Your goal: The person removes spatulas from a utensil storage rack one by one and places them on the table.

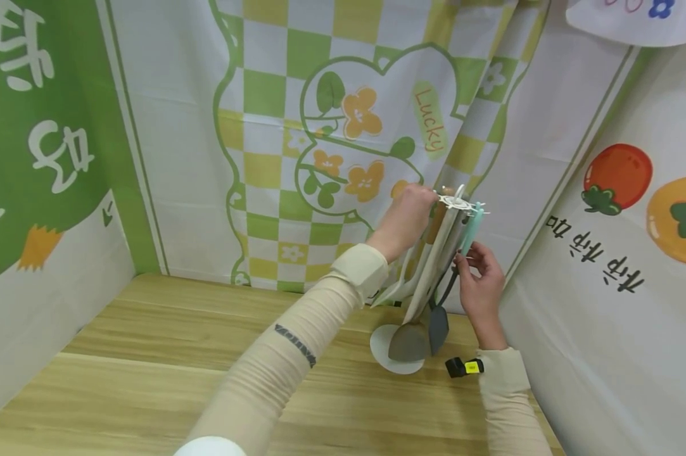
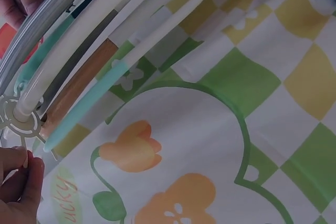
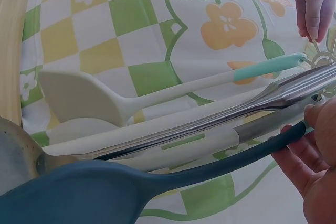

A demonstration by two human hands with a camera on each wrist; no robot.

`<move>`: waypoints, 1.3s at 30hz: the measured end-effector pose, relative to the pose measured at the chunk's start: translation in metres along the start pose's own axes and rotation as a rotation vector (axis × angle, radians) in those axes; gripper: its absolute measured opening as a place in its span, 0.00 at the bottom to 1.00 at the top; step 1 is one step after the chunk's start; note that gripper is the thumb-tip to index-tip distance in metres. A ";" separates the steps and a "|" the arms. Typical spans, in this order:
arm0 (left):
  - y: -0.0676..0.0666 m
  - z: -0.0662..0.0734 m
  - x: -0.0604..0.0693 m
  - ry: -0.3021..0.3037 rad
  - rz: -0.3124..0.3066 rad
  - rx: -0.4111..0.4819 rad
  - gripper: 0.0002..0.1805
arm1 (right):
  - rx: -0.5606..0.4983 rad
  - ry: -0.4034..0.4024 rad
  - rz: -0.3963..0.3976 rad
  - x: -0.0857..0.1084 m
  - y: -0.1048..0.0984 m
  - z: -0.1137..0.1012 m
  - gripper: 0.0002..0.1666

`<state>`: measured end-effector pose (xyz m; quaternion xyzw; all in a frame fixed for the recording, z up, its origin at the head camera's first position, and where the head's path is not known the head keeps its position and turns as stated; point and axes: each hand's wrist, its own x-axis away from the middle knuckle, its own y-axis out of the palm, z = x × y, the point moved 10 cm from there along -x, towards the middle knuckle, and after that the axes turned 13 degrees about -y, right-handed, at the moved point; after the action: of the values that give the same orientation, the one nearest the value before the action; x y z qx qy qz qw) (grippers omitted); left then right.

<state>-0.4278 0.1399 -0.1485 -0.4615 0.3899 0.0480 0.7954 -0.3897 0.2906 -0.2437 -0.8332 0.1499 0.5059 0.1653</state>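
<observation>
Utensil stand: white hook ring on top, pale pole, round white base on the wood-grain table, at the checked cloth. Left hand: thumb and fingers pinch one thin spoke of the hook ring; in the left-wrist view this hand is cut off at the frame edge. Right hand: thumb and fingertips pinch the handle of the dark turner, near where teal meets dark. The turner hangs blade down beside the pole, handle top at the ring; whether its end sits on a hook cannot be made out. Ladle: bowl hides part of the base; cropped in the right-wrist view. White turner, mint handle: its head is mostly hidden by the left arm in the head view. Brown-handled utensil: lower end obscured by neighbouring handles, type unclear.
</observation>
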 end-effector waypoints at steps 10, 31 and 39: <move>0.002 -0.002 -0.002 -0.058 -0.030 -0.081 0.10 | -0.011 -0.027 0.019 -0.005 -0.002 -0.001 0.17; 0.003 0.000 -0.003 -0.079 -0.032 -0.128 0.11 | -0.026 -0.043 0.101 -0.004 -0.025 0.019 0.18; 0.003 -0.001 -0.001 -0.074 -0.035 -0.125 0.12 | -0.015 -0.033 0.112 -0.001 -0.031 0.020 0.17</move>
<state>-0.4305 0.1414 -0.1504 -0.5149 0.3485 0.0752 0.7796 -0.3929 0.3275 -0.2476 -0.8162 0.1895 0.5293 0.1331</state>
